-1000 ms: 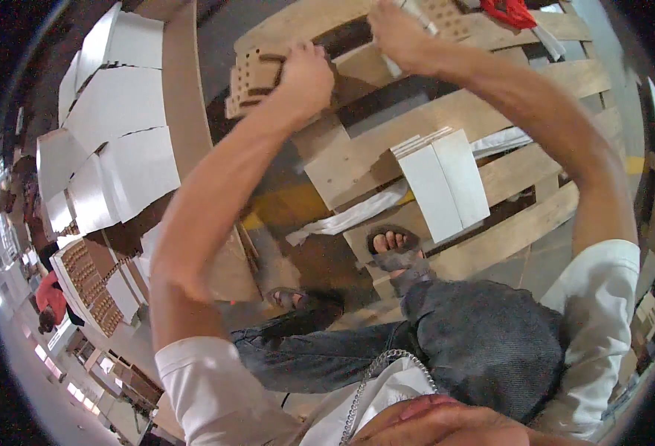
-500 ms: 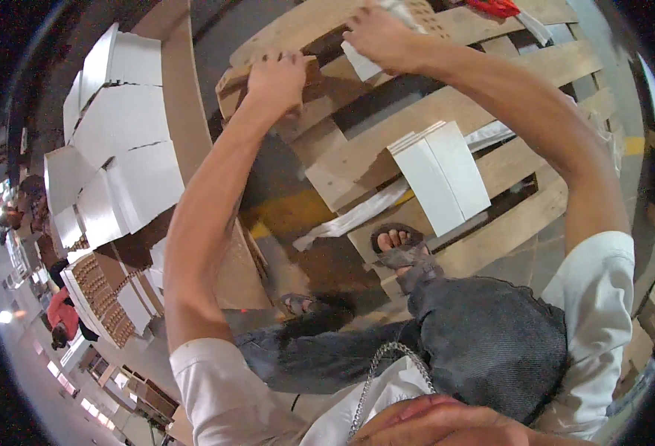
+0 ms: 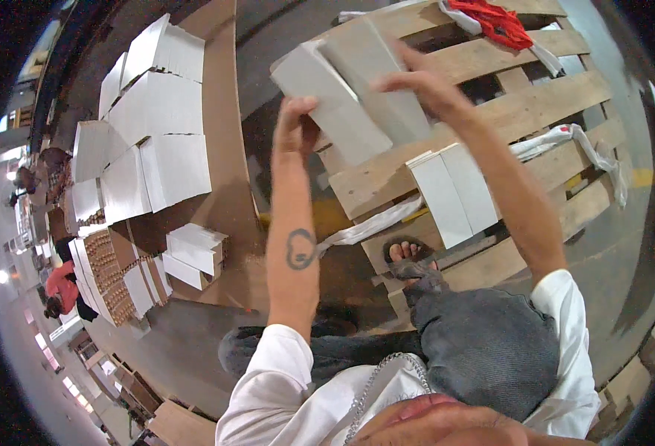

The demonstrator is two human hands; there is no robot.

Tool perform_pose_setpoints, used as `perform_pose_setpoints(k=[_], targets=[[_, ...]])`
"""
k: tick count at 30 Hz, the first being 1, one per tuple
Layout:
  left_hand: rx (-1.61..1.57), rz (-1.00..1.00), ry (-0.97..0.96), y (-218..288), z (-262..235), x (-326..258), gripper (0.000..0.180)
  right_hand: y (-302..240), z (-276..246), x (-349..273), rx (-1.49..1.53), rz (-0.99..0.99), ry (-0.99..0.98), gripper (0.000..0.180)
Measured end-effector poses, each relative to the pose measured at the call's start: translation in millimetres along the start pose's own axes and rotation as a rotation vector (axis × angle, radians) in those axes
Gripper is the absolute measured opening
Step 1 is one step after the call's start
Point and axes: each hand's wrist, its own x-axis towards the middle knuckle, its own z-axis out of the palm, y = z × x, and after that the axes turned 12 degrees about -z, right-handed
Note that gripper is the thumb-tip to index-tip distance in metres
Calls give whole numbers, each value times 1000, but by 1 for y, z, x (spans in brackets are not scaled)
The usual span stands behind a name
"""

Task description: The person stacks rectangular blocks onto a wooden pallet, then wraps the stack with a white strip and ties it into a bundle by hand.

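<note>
Two pale white cardboard blocks (image 3: 332, 100), side by side with a narrow gap between them, are held tilted above the wooden pallet (image 3: 372, 182). My left hand (image 3: 295, 128) is closed on the left block's lower left edge, thumb on top and fingers mostly hidden beneath. At the right block, my right hand (image 3: 430, 88) lays its thumb over the face, with its fingers around the far edge; motion blurs it. Another pair of white blocks (image 3: 454, 195) lies on the pallet, below my right forearm.
White cardboard blocks (image 3: 149, 111) stand in rows on a brown cardboard sheet (image 3: 223, 149) at left, with a smaller group (image 3: 193, 253) nearer me. Red cloth (image 3: 495, 22) and white strips (image 3: 543, 141) lie across the pallet. My sandalled foot (image 3: 405, 256) is beside it. A person (image 3: 59, 286) is far left.
Both hands have come back from the pallet's far side, raising two white blocks that now show their broad faces. The view has shifted, moving the left rows rightward in the picture.
</note>
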Motion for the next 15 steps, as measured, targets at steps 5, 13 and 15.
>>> perform_pose_setpoints(k=[5, 13, 15], targets=[[-49, 129, 77, 9, 62, -24, 68, -18, 15, 5, -90, -63, 14, 90], [82, 310, 116, 1, 41, -38, 57, -23, 12, -11, 212, -1, -37, 87], [120, 368, 164, -4, 53, -32, 57, -35, 8, -14, 210, 29, -85, 85]])
